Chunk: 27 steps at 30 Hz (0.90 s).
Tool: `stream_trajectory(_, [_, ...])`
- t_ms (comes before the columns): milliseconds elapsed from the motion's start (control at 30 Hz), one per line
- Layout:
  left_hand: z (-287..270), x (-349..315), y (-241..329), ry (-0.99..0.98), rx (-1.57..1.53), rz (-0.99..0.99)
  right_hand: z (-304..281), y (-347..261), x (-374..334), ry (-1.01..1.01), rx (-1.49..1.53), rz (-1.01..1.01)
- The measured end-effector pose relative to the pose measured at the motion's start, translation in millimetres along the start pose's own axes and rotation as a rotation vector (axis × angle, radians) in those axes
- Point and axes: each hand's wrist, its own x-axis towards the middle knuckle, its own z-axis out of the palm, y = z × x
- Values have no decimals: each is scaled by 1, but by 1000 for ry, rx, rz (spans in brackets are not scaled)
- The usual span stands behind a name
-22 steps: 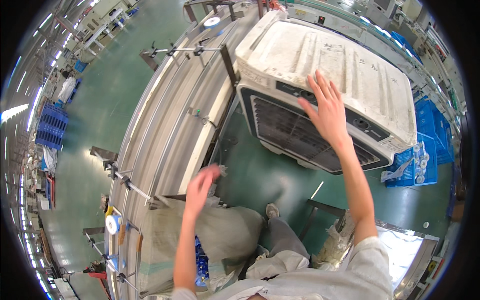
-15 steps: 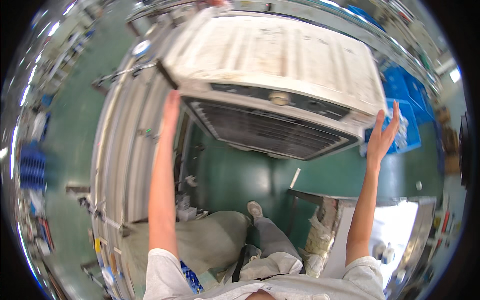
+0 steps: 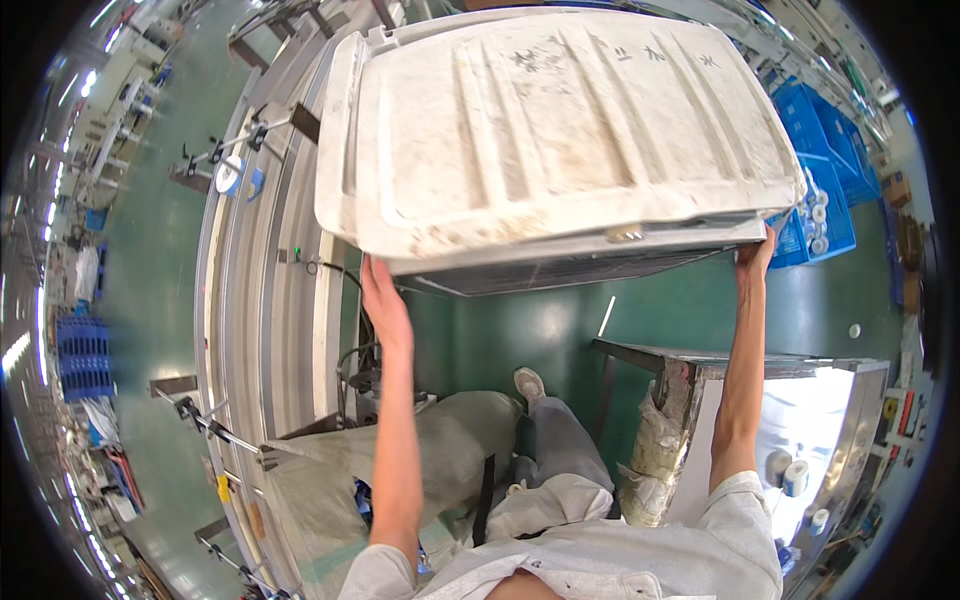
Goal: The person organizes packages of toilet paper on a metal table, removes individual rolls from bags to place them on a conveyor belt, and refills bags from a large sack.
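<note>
White machine (image 3: 570,130), long axis crosswise
Left hand (image 3: 386,308) and right hand (image 3: 757,258) touch its near corners, body beyond; grips cannot be told.

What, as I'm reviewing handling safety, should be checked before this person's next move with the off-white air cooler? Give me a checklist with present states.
1. Hands at opposite ends: ok; left hand and right hand are at the near corners of the air cooler.
2. Firm grip: cannot tell; the fingers are partly hidden.
3. Controls in sight: not ok; the panel is mostly hidden below the ribbed top.
4. Gap to the conveyor: cannot tell; the cooler's left side overlaps it in this view.
5. Gap to the blue crate: cannot tell from above.
6. Shoe apart from the cooler: ok, floor shows between them.
</note>
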Motion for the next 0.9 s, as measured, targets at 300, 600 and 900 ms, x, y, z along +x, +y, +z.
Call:
stream_trajectory(300, [-67,38,-33,105,32,158,-56,42,-85,78,97,43])
stream_trajectory(600, [-111,53,-42,-71,-178,47,-26,29,-216,111,-54,224])
stream_trajectory(900, [-143,59,50,-324,-110,432,22,-59,-200,-481,-390,-648])
